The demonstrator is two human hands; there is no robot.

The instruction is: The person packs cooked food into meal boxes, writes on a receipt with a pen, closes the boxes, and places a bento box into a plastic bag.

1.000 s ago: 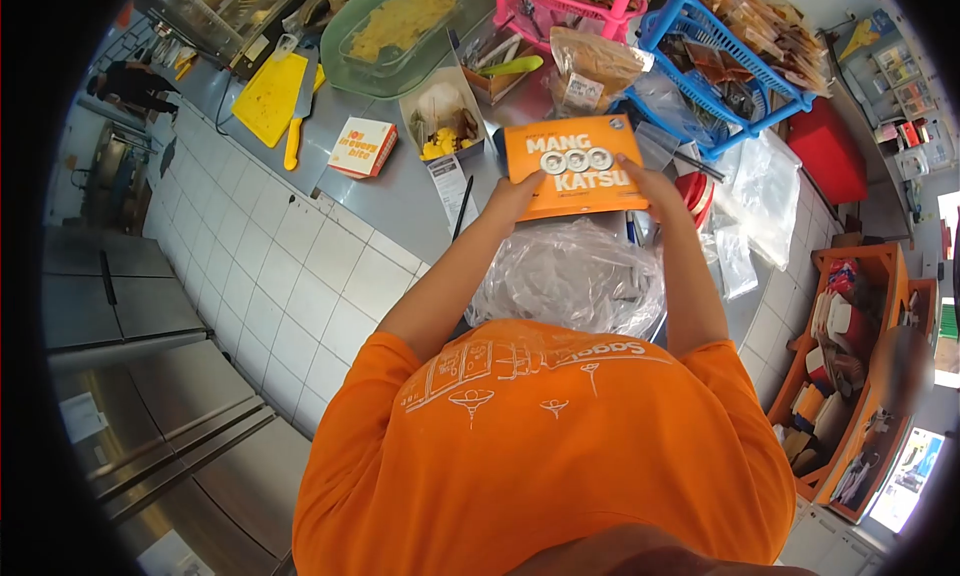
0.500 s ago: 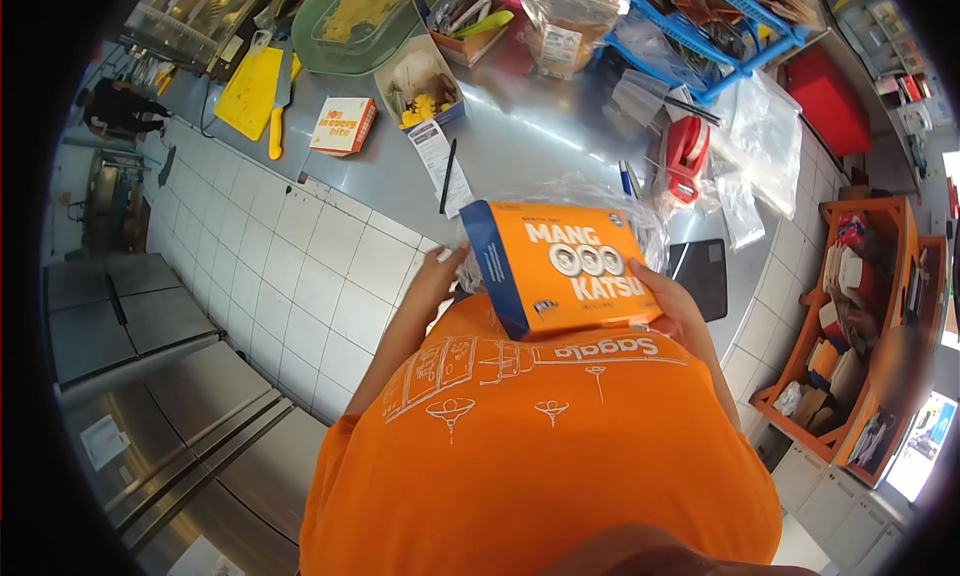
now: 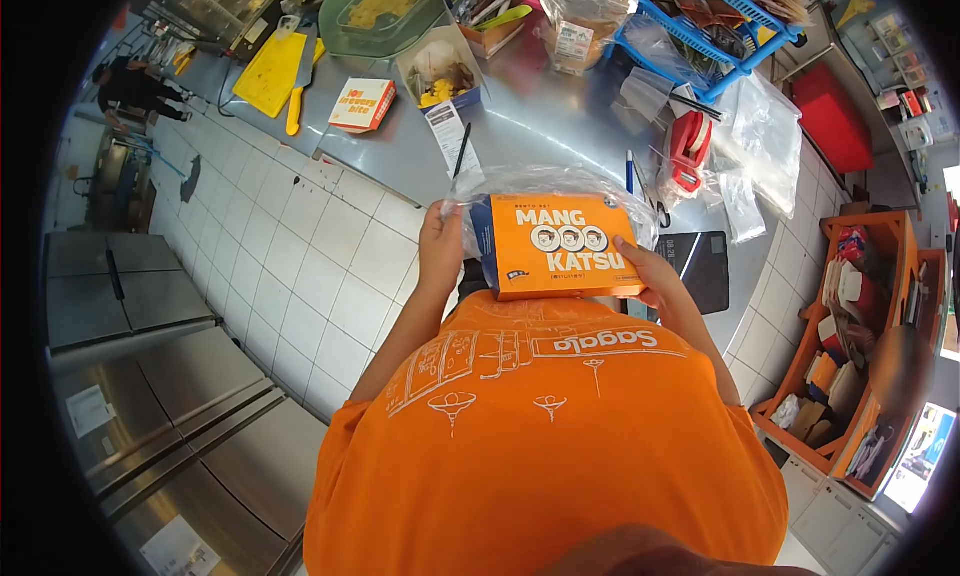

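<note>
Orange-and-navy cardboard box (image 3: 568, 246): is showing less of its navy left side than half a second ago and is sitting a little farther from the orange printed T-shirt (image 3: 550, 466); it is resting between the two hands.
Left hand (image 3: 441, 244): is standing higher in view than before, its fingers pinching the edge of the thin clear plastic bag (image 3: 540, 179), apart from the box.
Right hand (image 3: 652, 268): is clamping the box's right edge, thumb lying on the printed top; its other fingers are staying partly hidden.
Bag film: is running along the box's left side and far edge; how much of the box it is enclosing, one cannot tell.
Slim black pen (image 3: 462, 151): is lying on a white paper receipt (image 3: 444, 128), just beyond the left hand.
Red tape dispenser (image 3: 690, 151): is standing beyond the right hand, while a flat black tablet (image 3: 707, 271) is lying just to that hand's right.
Box corners: may be catching the film, risking a tear if the left hand is pulling hard.
Right-hand hold: is seeming one-sided, so a loosening thumb could be letting the box tip.
Pen end: is lying close to the film, so a wide sweep could be dragging it off.
</note>
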